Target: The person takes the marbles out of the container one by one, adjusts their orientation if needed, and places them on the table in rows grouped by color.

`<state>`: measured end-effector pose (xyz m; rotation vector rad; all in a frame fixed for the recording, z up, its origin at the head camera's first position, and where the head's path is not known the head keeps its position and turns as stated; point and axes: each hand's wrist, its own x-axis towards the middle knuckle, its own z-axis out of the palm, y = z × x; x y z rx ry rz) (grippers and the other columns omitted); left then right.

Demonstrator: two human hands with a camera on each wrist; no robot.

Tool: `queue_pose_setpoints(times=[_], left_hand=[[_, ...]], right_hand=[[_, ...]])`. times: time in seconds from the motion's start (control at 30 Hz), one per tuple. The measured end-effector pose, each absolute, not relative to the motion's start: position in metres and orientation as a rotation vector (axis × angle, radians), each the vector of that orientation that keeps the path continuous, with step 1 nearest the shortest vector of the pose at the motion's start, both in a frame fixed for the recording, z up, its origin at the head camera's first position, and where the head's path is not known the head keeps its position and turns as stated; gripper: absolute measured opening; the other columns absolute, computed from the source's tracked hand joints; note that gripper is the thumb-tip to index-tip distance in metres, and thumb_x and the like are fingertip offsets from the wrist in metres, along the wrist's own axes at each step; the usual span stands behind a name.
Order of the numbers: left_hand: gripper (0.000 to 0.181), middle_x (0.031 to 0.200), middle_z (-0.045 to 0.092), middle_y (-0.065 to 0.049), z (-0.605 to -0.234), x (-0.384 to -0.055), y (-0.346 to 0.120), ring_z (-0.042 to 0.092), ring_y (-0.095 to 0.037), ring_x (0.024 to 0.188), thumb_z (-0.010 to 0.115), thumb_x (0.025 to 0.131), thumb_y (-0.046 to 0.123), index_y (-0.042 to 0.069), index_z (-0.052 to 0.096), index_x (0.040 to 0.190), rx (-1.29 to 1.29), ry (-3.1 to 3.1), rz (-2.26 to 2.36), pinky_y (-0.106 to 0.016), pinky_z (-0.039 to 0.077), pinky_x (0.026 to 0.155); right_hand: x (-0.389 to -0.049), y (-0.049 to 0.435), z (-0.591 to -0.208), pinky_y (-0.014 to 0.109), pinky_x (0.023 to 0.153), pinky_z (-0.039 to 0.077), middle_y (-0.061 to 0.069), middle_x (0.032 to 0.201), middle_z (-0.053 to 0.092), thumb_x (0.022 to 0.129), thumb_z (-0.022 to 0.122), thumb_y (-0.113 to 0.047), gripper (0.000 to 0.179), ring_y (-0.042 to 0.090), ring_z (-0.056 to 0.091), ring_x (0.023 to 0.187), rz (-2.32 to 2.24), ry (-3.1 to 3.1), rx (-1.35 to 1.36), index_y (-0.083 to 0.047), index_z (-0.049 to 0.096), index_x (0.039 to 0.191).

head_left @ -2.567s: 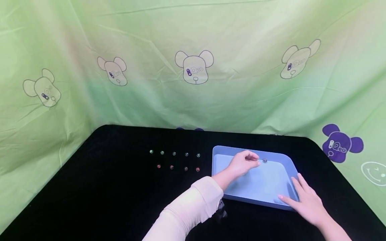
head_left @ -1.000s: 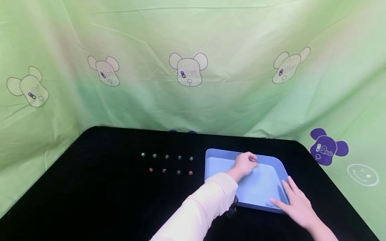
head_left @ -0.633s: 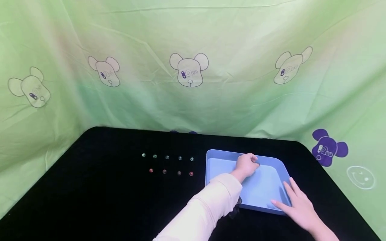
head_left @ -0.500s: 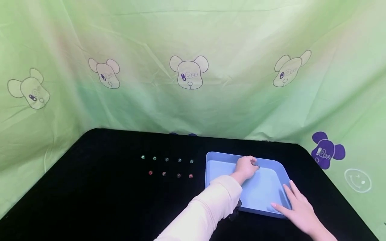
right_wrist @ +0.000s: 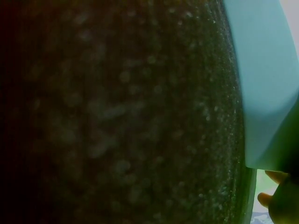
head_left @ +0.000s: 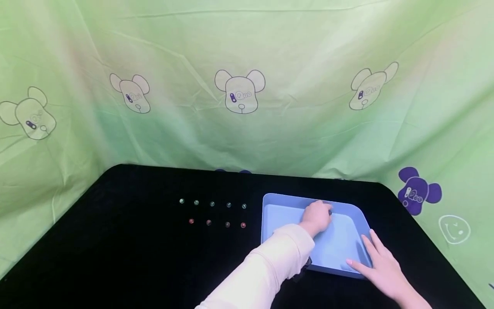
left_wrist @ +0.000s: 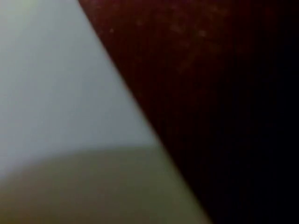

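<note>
In the head view, the left hand [head_left: 317, 216] reaches into a light blue tray [head_left: 285, 201] near its far wall. It pinches a small dark marble [head_left: 329, 212], which shows at the right side of its curled fingers; the thumb is mostly hidden. The right hand [head_left: 385, 266] rests at the tray's right front corner, fingers straight and spread on the right wall, thumb over the inside. Fingers of a hand [right_wrist: 275, 196] show at the lower right of the right wrist view, beside the tray wall [right_wrist: 264, 84]. The left wrist view is blurred, without the hand.
Left of the tray, marbles lie in two rows on the black tabletop [head_left: 115, 249]: several greenish marbles [head_left: 212, 204] behind, several reddish marbles [head_left: 209, 222] in front. A green curtain [head_left: 185, 128] with bear prints hangs behind the table and along its sides.
The left hand has moved onto the marble by the tray's far wall, which earlier lay apart from its fingers, and has turned over it. The right hand stays at the tray's corner.
</note>
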<state>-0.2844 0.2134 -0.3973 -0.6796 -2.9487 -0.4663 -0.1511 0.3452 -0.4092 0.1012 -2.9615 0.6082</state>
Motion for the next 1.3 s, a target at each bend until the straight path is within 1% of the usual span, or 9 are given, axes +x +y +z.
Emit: queue_pose_setpoints(times=[0.13,0.23,0.37,0.53,0.73,0.97,1.13,1.3], left_hand=[[0.035,0.111,0.048,0.017,-0.397,-0.2821,0.2152,0.045,-0.004,0.097,0.054,0.082,0.038,0.043,0.049,0.117,-0.74,-2.967,-0.279,-0.017,0.037,0.076],[0.036,0.112,0.047,0.017,-0.398,-0.2816,0.2155,0.044,-0.004,0.099,0.054,0.082,0.039,0.043,0.048,0.117,-0.738,-2.972,-0.268,-0.017,0.036,0.077],[0.031,0.106,0.049,0.017,-0.3999,-0.2829,0.2142,0.046,-0.004,0.095,0.056,0.081,0.038,0.043,0.053,0.112,-0.715,-2.959,-0.332,-0.017,0.038,0.075],[0.022,0.094,0.051,0.017,-0.4002,-0.2833,0.2111,0.048,-0.004,0.088,0.058,0.08,0.037,0.042,0.06,0.102,-0.692,-2.937,-0.399,-0.018,0.039,0.069],[0.016,0.089,0.051,0.017,-0.3987,-0.2819,0.2093,0.047,-0.003,0.085,0.057,0.08,0.039,0.041,0.061,0.095,-0.698,-2.925,-0.382,-0.018,0.039,0.067],[0.007,0.082,0.048,0.017,-0.4,-0.2815,0.2102,0.046,-0.002,0.081,0.056,0.08,0.041,0.038,0.06,0.085,-0.725,-2.91,-0.327,-0.018,0.038,0.063],[0.006,0.081,0.049,0.017,-0.4003,-0.2816,0.2095,0.047,-0.003,0.079,0.057,0.08,0.039,0.035,0.06,0.083,-0.705,-2.917,-0.37,-0.019,0.038,0.062],[0.004,0.079,0.053,0.017,-0.4003,-0.2823,0.207,0.048,-0.001,0.075,0.059,0.08,0.033,0.03,0.062,0.083,-0.705,-2.899,-0.5,-0.015,0.038,0.061]], right_hand=[[-0.1512,0.3451,-0.4083,0.064,0.08,0.018,0.03,0.136,0.003,0.079,0.057,-0.04,0.08,0.056,0.015,0.112,0.615,-2.973,0.098,0.015,0.024,0.126],[-0.1517,0.3448,-0.4084,0.064,0.08,0.018,0.029,0.137,0.003,0.079,0.057,-0.04,0.08,0.056,0.015,0.112,0.618,-2.968,0.103,0.015,0.024,0.126],[-0.1525,0.3442,-0.4087,0.064,0.08,0.018,0.029,0.137,0.004,0.078,0.057,-0.04,0.08,0.055,0.015,0.112,0.614,-2.961,0.105,0.015,0.025,0.126],[-0.1527,0.345,-0.4089,0.064,0.08,0.019,0.03,0.136,0.005,0.078,0.058,-0.039,0.079,0.055,0.016,0.112,0.594,-2.959,0.108,0.015,0.026,0.126],[-0.1524,0.3446,-0.4085,0.063,0.08,0.02,0.031,0.135,0.006,0.078,0.059,-0.038,0.078,0.055,0.017,0.112,0.578,-2.966,0.105,0.015,0.026,0.125],[-0.1512,0.3438,-0.4078,0.064,0.08,0.02,0.031,0.135,0.006,0.078,0.058,-0.038,0.078,0.055,0.017,0.111,0.577,-2.972,0.096,0.015,0.026,0.125],[-0.1513,0.3425,-0.4084,0.064,0.079,0.02,0.031,0.135,0.007,0.078,0.059,-0.038,0.078,0.055,0.018,0.111,0.569,-2.958,0.104,0.015,0.027,0.125],[-0.1517,0.3444,-0.4108,0.063,0.078,0.021,0.031,0.135,0.008,0.077,0.059,-0.038,0.078,0.055,0.019,0.11,0.557,-2.938,0.111,0.015,0.028,0.124]])
